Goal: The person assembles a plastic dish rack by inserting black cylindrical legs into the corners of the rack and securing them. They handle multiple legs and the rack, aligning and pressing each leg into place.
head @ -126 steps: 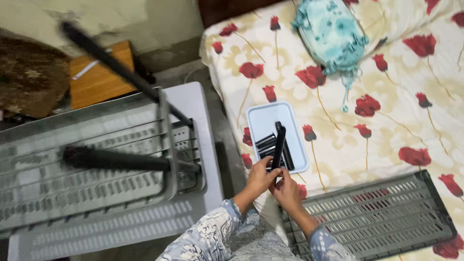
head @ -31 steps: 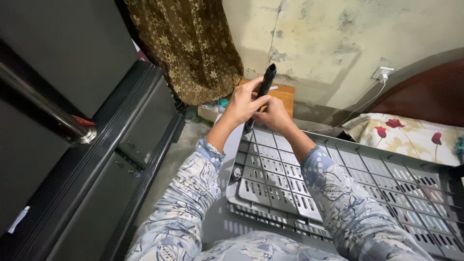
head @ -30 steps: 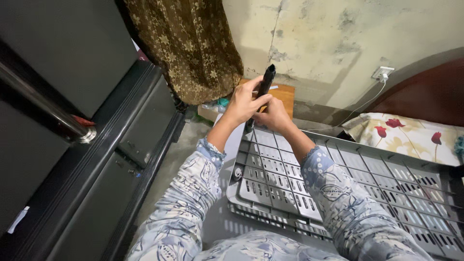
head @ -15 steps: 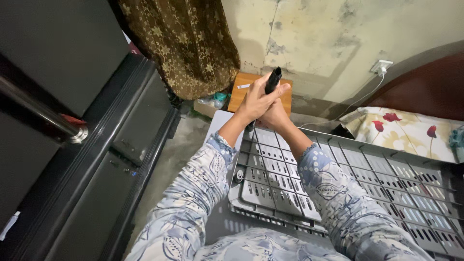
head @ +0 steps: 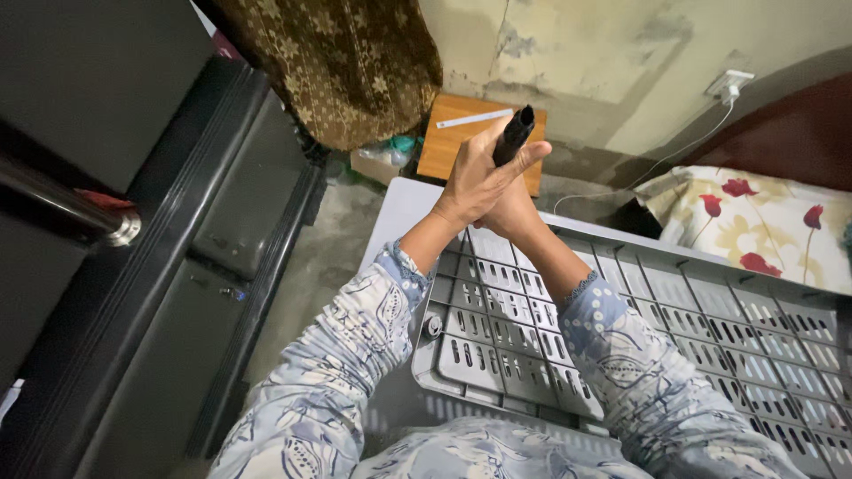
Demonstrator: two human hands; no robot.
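Together, hands: pressed around one black rod (head: 515, 135), raised above the far corner of the grey slotted panel (head: 710, 310).
Left hand (head: 475, 177): wrapped about the rod, fingers stretched across its front.
Right hand (head: 516, 211): mostly hidden behind the left, closed on the lower rod.
Black rod: nearly upright, leaning slightly right, rounded tip clear of the fingers.
Behind the rod: small wooden stool (head: 453, 142) against the stained wall.
Left side: dark cabinet (head: 160, 293) with metal bar (head: 62, 202).
Right side: flowered bed sheet (head: 754, 231).
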